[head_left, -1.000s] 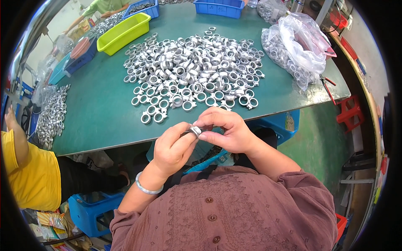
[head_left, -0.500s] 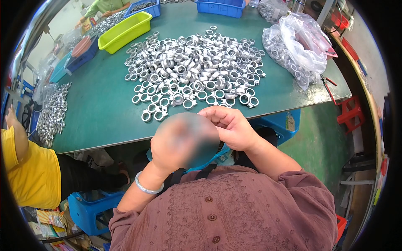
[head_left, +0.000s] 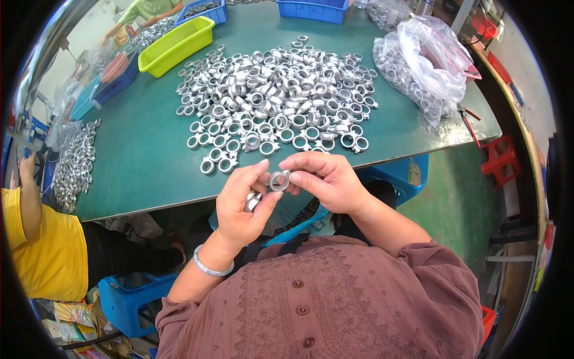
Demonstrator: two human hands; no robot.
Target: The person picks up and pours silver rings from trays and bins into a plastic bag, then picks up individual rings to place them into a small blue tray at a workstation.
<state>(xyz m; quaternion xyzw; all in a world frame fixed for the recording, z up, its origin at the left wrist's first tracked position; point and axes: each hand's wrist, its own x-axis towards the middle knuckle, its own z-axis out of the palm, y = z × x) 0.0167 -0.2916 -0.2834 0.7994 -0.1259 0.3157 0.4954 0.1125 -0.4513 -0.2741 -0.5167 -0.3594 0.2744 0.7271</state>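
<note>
A silver metal ring with a small lug [head_left: 279,180] is held between my two hands, just off the table's near edge. My left hand [head_left: 234,200] pinches one side of it between thumb and fingers. A second metal ring [head_left: 253,201] is tucked in the curl of the same hand. My right hand [head_left: 327,184] grips the lug side of the first ring with thumb and bent fingers; its fingertips are partly hidden. Just beyond my hands, a large pile of similar metal rings [head_left: 281,90] spreads over the green table [head_left: 143,149], with a few loose rings near the edge.
A lime-green bin [head_left: 176,46] stands behind the pile at left, blue bins [head_left: 312,11] at the back. At right lie a clear bag of rings [head_left: 418,66] and red-handled pliers [head_left: 470,125]. A blue bag or tub [head_left: 305,221] is below my hands. A co-worker in yellow [head_left: 48,245] is at left.
My hands stay almost in place. The area around my left hand was blurred before; both rings now show clearly. The co-worker's hand at far left has shifted slightly.
</note>
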